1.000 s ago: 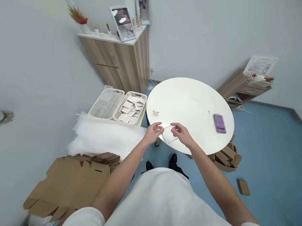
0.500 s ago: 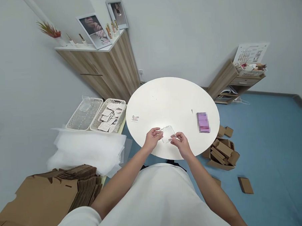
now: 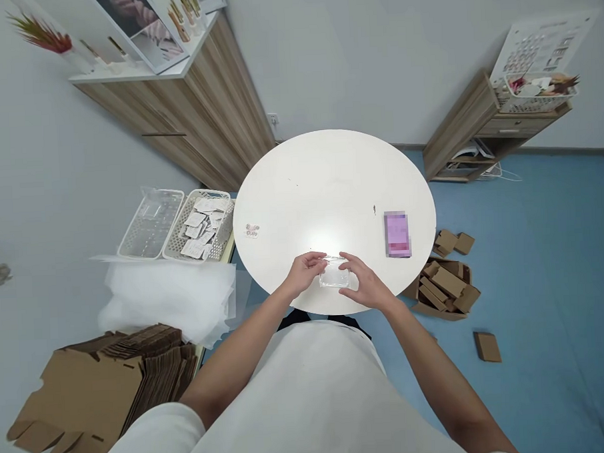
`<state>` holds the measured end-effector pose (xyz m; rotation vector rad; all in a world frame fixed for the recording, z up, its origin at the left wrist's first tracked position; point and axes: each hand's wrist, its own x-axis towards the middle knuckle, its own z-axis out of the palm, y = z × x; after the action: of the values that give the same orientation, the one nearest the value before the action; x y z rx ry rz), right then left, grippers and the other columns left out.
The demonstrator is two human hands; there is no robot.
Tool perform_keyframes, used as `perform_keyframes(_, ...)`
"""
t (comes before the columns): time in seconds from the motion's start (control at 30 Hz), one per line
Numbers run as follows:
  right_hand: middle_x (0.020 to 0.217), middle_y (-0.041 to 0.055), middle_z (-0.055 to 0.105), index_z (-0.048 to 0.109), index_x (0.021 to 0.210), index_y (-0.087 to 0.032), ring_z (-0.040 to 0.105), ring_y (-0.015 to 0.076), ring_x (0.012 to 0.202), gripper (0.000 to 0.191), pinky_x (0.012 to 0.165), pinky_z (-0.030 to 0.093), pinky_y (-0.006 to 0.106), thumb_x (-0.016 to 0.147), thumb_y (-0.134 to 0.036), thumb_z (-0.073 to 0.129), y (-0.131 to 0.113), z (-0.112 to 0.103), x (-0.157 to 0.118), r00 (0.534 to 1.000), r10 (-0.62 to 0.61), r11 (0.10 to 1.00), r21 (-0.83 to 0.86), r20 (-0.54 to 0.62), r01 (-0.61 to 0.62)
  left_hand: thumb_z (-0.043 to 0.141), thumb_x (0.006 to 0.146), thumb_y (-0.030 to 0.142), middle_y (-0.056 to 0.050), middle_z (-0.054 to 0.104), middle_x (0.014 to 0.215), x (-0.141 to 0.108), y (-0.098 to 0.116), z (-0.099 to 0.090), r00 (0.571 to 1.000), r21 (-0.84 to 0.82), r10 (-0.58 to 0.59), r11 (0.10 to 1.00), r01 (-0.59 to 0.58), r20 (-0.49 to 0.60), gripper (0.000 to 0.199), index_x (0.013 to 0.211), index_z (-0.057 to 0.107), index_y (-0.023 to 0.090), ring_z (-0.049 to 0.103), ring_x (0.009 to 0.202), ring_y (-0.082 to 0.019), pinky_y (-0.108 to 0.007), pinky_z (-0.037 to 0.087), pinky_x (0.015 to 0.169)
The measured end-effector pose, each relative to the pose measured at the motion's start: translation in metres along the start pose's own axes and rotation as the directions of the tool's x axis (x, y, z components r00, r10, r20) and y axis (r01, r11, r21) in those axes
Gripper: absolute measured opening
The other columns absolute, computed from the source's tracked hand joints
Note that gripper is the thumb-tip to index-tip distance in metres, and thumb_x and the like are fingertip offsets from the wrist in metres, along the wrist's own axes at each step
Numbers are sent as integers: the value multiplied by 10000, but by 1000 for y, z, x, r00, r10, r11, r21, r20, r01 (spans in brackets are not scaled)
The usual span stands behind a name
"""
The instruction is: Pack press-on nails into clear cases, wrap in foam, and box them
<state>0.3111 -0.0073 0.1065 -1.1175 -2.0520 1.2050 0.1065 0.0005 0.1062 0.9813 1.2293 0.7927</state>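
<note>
A clear, flat rectangular plastic case (image 3: 334,276) lies between my hands near the front edge of the round white table. My left hand (image 3: 304,273) pinches its upper left corner with thumb and fingers. Curved around its right side is my right hand (image 3: 365,284), fingertips on the top edge and thumb by the lower right corner. Whether the case rests on the table or is held just above it, I cannot tell. Left of the hands lies a small card with round pale pink patterns (image 3: 252,231). A purple pack (image 3: 397,234), blurred out, lies to the right.
Left of the table (image 3: 329,165) stand a basket of white cards (image 3: 202,224) and a basket of clear cases (image 3: 154,223). White foam sheets (image 3: 169,292) and flattened cardboard (image 3: 83,389) lie nearer. Small brown boxes (image 3: 447,287) fill a carton at right; one box (image 3: 487,346) is on the floor.
The view has tilted down and shifted. The plastic case has turned from slanted to nearly square with the table's front edge. My right hand has opened wider around its side.
</note>
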Motion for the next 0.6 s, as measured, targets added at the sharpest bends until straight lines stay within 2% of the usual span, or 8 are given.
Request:
perform_keyframes(0.07,1333,84,388,486,1045,-262,391,261,1214,436,932,387,457,638,-217,634,1,0,-1,999,13,1000,-10,-49,-13,648,679,392,-77,586,944,0,3,-2,998,65,23,998,-27,58,493,1120,546,197,563,795,-147,-339,454,758)
perform_keyframes(0.13,1314,89,410,496,1023,-258,401,268,1204,426,933,382,462,625,-229,645,-1,-1,-2,995,28,999,-16,-95,-29,743,563,358,-86,527,1102,-2,6,-6,990,173,74,981,-94,121,756,1246,433,262,541,889,-168,-353,434,811)
perform_keyframes(0.2,1301,90,425,500,1005,-257,406,270,1199,424,928,383,456,612,-250,659,-4,-2,-2,990,42,999,-6,-133,-43,807,442,320,-78,492,1156,-4,9,-12,976,291,125,941,-174,180,982,1306,341,312,522,915,-179,-368,413,847)
perform_keyframes(0.23,1297,90,430,501,998,-257,409,271,1197,425,921,387,451,607,-259,666,-6,-2,-3,988,49,999,3,-149,-49,816,416,316,-72,501,1140,-4,10,-15,967,335,145,918,-210,211,1019,1312,331,319,519,897,-178,-372,407,852)
perform_keyframes(0.37,1291,96,438,499,986,-257,430,272,1176,428,891,401,436,597,-270,677,-14,1,-4,981,77,997,17,-180,-75,791,477,342,-51,546,1015,-3,10,-21,931,364,208,877,-313,299,881,1270,410,297,514,779,-147,-359,416,819)
perform_keyframes(0.6,1310,103,417,499,1011,-259,425,272,1180,435,887,406,437,613,-280,672,-24,11,-11,974,114,993,-2,-197,-117,772,511,315,-21,554,914,-2,5,-22,906,274,238,899,-342,349,769,1218,471,273,526,709,-121,-313,445,745)
